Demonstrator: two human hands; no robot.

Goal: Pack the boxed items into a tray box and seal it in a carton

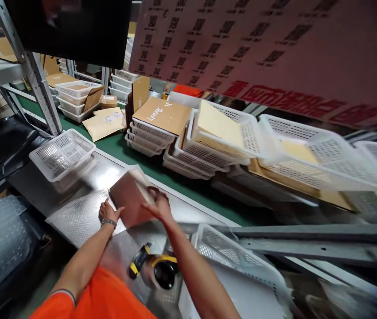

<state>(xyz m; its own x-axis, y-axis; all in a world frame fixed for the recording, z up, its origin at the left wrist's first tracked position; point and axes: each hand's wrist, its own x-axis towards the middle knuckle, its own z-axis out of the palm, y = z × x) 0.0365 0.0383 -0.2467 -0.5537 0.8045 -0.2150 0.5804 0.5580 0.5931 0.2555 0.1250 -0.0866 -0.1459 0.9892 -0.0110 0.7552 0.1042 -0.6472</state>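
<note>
Cardboard box (176,118) — white lettering (154,114) reads "Beauty"; hanging sheet (334,57) — rows of square codes (214,48) above large red characters (271,100), too blurred to read; envelope label (112,117), illegibly small.

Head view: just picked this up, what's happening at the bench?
A person's right hand grips the side of a brown box. The left hand is spread on a sheet of bubble wrap, its thumb close to the box. Whether the box rests or is lifted is unclear. A white basket sits farther left; a yellow-and-black tool lies nearer the person.
</note>
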